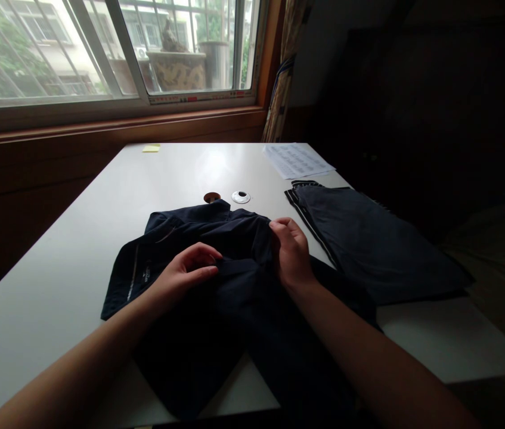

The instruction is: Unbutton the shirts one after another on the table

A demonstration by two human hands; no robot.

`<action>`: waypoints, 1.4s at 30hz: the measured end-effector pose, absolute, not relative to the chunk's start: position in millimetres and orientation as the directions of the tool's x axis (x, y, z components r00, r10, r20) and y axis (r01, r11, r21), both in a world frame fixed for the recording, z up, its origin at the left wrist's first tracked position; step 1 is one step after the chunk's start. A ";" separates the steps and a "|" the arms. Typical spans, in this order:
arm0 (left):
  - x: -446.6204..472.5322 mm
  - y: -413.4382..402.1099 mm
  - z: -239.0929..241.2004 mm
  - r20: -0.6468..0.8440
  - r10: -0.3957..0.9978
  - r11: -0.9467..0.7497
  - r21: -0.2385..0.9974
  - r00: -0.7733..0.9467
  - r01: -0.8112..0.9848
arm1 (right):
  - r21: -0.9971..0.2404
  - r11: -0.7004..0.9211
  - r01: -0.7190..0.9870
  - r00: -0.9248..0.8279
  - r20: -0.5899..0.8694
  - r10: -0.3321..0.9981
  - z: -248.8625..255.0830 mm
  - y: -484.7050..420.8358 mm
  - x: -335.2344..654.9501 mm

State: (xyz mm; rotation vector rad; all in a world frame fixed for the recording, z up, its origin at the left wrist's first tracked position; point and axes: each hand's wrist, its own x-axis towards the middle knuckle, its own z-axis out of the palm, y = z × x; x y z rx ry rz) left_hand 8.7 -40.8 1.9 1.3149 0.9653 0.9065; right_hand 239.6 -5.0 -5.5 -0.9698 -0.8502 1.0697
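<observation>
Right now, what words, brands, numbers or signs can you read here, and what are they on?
None can be read for certain.
Dark garment: small pale lettering, too small to read.
Papers on the table: rows of dark marks, too blurred.
Window frame, lower edge: coloured marks, too small to read.

Bare forearms [89, 342] aslant and inward, left hand [189, 269] loosely curved, right hand [292, 253], half in shadow, apparently in a pinch.
</observation>
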 end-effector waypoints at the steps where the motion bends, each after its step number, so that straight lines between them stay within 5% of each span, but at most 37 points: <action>1: 8.6 -40.9 1.6 -0.054 0.934 0.058 0.998 0.352 0.001 | -0.938 0.179 -0.298 0.269 0.098 0.958 -5.3 -5.1 239.6; 30: 5.9 -44.4 2.4 -0.055 0.934 0.099 0.989 0.354 -0.109 | -0.956 0.183 -0.230 0.276 0.116 0.954 -4.8 -6.4 240.0; 42: 5.1 -41.6 2.4 0.004 0.933 -0.009 1.000 0.361 0.011 | -0.955 0.180 -0.235 0.281 0.110 0.953 -5.0 -6.2 239.9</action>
